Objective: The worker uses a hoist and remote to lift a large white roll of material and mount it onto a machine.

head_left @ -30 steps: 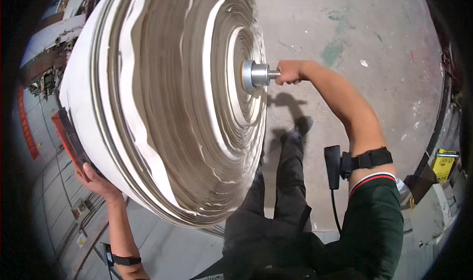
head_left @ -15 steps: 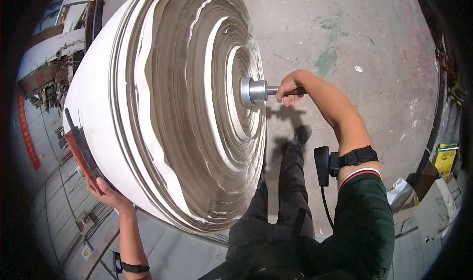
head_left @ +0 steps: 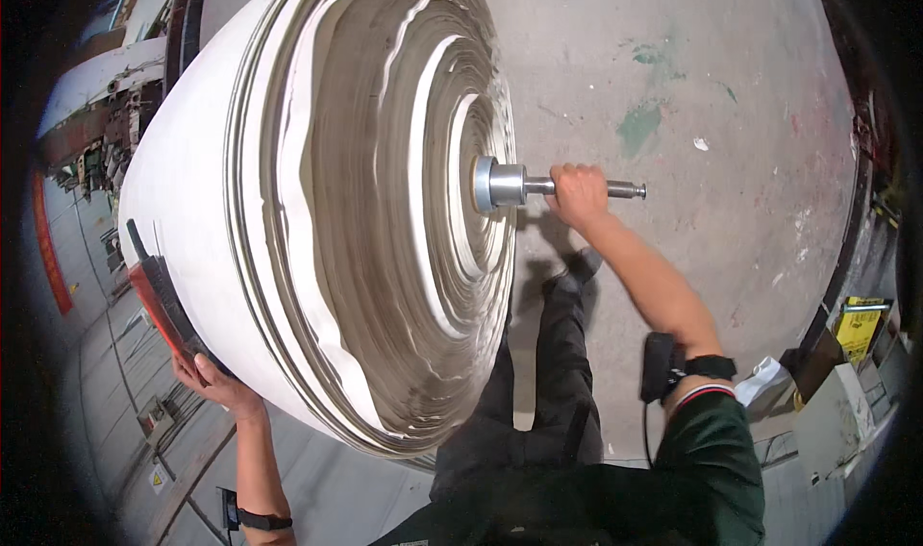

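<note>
Nearest, the person's dark green sleeve (head_left: 716, 464) and dark trousers (head_left: 558, 383) stand over the scene, a black strapped device (head_left: 659, 365) on the right arm. Directly in front, slightly left of centre, is the huge roll (head_left: 351, 210) of white sheet material, its many wound layers ragged and stepped across the end that faces right. A bright metal collar (head_left: 500, 184) sits at its core, and a shaft (head_left: 627, 189) projects from that to the right. Beyond the roll spreads a worn grey floor (head_left: 740, 258) with green stains (head_left: 639, 126) and a small white scrap (head_left: 700, 144). Toward the right rim are a pale box (head_left: 835, 416) and a yellow object (head_left: 859, 332); at the far left hangs a red strip (head_left: 50, 243).

The left hand (head_left: 216, 384) grasps the lower end of a red-and-black tool (head_left: 159, 308), thumb on the near side; some fingers are hidden behind it. The tool lies along the roll's left side, though whether it touches cannot be told. Farther out, the right hand (head_left: 579, 195) is closed around the shaft from above, knuckles up, its fingertips out of sight, just beside the collar.
</note>
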Demonstrator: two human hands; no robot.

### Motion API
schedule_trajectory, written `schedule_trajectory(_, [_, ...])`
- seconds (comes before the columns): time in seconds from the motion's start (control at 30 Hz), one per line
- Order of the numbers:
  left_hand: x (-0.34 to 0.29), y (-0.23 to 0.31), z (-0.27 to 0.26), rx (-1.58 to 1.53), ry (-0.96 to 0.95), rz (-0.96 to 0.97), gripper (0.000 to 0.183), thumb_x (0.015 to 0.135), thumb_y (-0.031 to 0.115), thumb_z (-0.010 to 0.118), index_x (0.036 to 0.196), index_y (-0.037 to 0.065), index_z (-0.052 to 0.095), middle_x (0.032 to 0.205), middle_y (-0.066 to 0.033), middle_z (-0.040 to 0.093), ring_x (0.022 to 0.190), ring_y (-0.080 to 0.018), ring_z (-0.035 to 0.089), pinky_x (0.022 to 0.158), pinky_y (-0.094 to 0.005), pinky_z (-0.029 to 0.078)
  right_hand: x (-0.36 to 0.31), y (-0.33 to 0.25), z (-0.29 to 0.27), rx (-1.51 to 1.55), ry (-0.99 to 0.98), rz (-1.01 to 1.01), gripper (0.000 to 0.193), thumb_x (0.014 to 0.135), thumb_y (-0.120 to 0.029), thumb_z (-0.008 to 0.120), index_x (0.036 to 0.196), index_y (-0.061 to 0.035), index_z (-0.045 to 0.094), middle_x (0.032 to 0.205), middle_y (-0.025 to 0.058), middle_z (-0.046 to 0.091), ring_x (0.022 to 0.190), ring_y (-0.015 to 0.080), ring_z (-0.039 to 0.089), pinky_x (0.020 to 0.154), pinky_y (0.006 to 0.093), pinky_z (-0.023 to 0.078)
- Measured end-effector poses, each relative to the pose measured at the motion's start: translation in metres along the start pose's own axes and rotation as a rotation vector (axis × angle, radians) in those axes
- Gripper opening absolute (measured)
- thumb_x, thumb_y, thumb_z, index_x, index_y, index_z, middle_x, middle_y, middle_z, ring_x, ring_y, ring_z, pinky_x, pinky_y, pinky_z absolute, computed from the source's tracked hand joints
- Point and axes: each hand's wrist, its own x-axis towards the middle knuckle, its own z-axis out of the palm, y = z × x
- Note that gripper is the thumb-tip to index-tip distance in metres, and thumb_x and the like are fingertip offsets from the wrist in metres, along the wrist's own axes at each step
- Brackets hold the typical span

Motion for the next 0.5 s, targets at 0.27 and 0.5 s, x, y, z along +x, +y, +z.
schedule_trajectory(0.27, [0.007,-0.001,0.004,-0.055,-0.035,-0.031,0.061,0.099,0.042,0.050,0.140,-0.001,0.034,0.129,-0.0130,0.045,0.116,-0.0223,0.048,0.101,-0.0378,0.039,0.077,0.036,0.013,0.651,-1.758,0.359,0.021,0.075,-0.025,0.068,0.079,-0.0043,0.067,0.065,0.0031,0.057,0.052,0.0144,0.052,0.046,0.0313,0.040])
schedule_trajectory(0.5, [0.005,-0.003,-0.001,-0.023,-0.066,0.018,0.060,0.100,0.042,0.049,0.140,0.000,0.034,0.130,-0.0130,0.046,0.116,-0.0220,0.049,0.102,-0.0382,0.039,0.004,0.021,-0.018,0.152,-0.627,-0.048,0.011,0.079,-0.010,0.060,0.086,-0.0051,0.066,0.085,0.0185,0.071,0.073,0.0340,0.070,0.064,0.0449,0.056])
